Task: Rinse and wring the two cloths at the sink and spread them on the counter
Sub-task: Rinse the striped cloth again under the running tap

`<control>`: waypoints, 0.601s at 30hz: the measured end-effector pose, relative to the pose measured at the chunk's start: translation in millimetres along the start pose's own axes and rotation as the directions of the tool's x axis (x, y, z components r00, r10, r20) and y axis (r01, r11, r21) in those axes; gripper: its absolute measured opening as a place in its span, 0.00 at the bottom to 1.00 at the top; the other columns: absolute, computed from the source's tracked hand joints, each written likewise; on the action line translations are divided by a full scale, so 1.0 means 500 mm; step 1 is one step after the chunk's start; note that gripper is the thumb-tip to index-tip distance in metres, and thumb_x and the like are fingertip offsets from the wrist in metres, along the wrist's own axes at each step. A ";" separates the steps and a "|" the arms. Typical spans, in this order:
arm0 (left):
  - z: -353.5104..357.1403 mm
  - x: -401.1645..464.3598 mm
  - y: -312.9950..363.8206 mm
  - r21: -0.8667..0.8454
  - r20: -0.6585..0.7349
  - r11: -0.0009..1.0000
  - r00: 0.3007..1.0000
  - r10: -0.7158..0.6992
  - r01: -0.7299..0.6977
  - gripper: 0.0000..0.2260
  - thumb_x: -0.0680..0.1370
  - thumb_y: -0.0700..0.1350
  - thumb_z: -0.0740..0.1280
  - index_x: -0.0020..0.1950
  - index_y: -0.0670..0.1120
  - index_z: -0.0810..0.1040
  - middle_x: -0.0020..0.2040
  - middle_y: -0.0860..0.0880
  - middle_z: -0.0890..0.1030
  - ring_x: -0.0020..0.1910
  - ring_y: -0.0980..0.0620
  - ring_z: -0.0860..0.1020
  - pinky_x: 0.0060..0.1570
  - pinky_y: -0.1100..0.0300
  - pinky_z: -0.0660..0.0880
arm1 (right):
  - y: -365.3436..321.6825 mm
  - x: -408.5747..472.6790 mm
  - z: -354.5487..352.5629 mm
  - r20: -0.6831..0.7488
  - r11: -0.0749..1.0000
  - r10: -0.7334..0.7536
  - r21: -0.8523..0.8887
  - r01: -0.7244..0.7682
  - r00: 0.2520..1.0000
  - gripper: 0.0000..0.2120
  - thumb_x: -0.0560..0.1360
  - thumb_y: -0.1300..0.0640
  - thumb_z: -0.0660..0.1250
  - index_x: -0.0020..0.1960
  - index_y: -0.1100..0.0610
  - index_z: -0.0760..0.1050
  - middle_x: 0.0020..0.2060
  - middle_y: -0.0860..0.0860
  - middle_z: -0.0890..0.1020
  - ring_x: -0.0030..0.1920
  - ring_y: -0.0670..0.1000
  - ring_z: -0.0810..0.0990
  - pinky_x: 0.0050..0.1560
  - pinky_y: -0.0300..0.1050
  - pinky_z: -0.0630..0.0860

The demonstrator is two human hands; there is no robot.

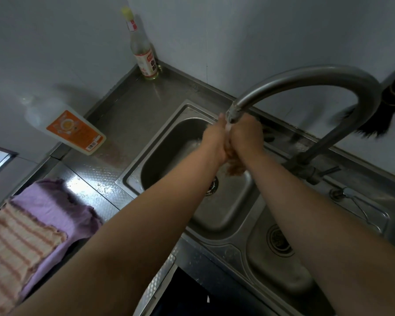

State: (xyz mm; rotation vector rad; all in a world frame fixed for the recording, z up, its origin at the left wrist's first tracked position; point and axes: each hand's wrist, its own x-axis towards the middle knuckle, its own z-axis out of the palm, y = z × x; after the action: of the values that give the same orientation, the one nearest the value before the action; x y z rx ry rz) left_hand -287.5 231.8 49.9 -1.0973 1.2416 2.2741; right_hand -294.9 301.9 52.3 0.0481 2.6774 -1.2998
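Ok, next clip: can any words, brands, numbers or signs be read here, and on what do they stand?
No text can be read in this frame.
Tall clear bottle in the counter corner: red and white label with print, too blurred to read.
White bottle lying by the wall: orange label with a round picture and a barcode, lettering and digits too small and blurred.
Striped cloth, purple cloth, faucet, sink: no markings visible.

Both bare forearms stretched forward, converging toward 12 o'clock. Left hand [214,139] and right hand [245,136] pressed together, right at left's 3 o'clock. Fingers of both curled tight, grip closed on brownish wad squeezed between palms.
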 end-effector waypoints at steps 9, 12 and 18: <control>-0.106 0.016 0.069 0.252 0.333 0.924 0.923 0.195 -0.287 0.18 0.78 0.52 0.68 0.37 0.39 0.76 0.34 0.39 0.75 0.34 0.45 0.75 0.45 0.56 0.75 | 0.050 -0.018 -0.046 0.539 0.963 0.115 0.147 -0.228 0.834 0.31 0.68 0.25 0.59 0.55 0.48 0.80 0.55 0.49 0.82 0.55 0.50 0.78 0.61 0.51 0.73; -0.116 0.019 0.061 0.376 0.265 0.857 0.927 0.264 -0.352 0.16 0.79 0.51 0.66 0.38 0.41 0.78 0.32 0.43 0.78 0.31 0.49 0.76 0.41 0.55 0.75 | 0.081 -0.014 -0.036 0.530 0.860 0.000 0.433 -0.270 0.848 0.19 0.72 0.39 0.66 0.53 0.51 0.82 0.52 0.52 0.84 0.55 0.54 0.80 0.61 0.56 0.71; -0.085 0.010 0.041 0.765 0.122 0.472 0.819 0.561 -0.438 0.20 0.81 0.56 0.60 0.32 0.47 0.70 0.27 0.51 0.71 0.25 0.55 0.70 0.31 0.60 0.68 | 0.063 -0.013 -0.028 0.417 0.607 0.027 0.715 -0.346 0.909 0.07 0.76 0.55 0.65 0.47 0.56 0.79 0.45 0.54 0.82 0.48 0.53 0.81 0.55 0.53 0.75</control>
State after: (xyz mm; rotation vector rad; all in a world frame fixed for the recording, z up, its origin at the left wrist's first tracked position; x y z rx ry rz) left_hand -283.0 185.1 43.8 -0.5863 2.5581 1.5874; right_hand -287.2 332.8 37.3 0.1726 1.5619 -2.0447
